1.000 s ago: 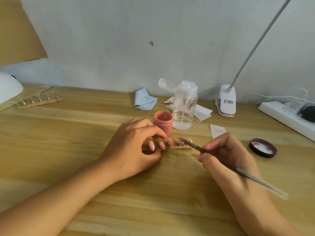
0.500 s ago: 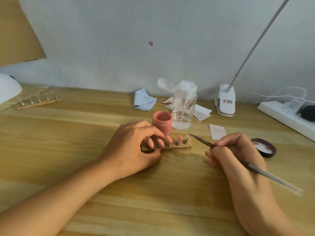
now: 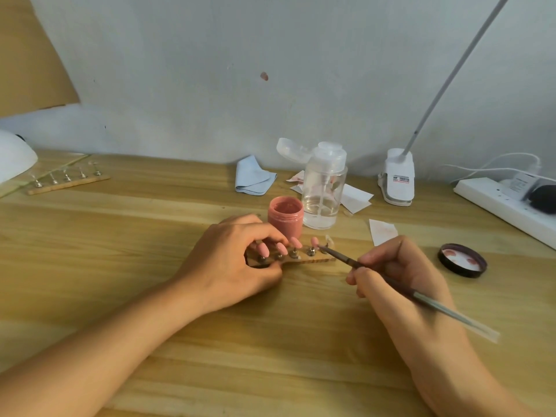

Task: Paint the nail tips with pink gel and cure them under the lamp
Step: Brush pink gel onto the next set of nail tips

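A pale wooden table (image 3: 120,236) against a grey-white wall (image 3: 180,70) fills our view, with a person's two bare forearms reaching in from the near edge.

At the centre we see the left hand (image 3: 237,260), fingers curled, pinching the left end of a wooden strip (image 3: 313,260) that lies flat on the table. Five nail tips (image 3: 296,242) stand on small metal pegs along it. Four are pink, and the one at the right end (image 3: 329,240) is clear.

The right hand (image 3: 400,275) pinches a brush (image 3: 391,279) like a pen, its pale handle slanting back over the wrist. The bristle end sits at the foot of the clear tip; we cannot tell whether it touches.

Just behind the strip stands the open jar of pink gel (image 3: 285,216). Its dark lid (image 3: 461,260) lies upturned to the right, apart from the hands. A clear pump bottle (image 3: 323,188) with its cap flipped open stands beside the jar, with paper wipes (image 3: 355,197) around it and a folded blue cloth (image 3: 254,179) to its left.

At the far left edge we see part of a white domed lamp (image 3: 15,156), with a second strip (image 3: 67,182) of clear tips near it. At the right are a clip-on stand (image 3: 398,176) with a thin pole and a white power strip (image 3: 505,206).
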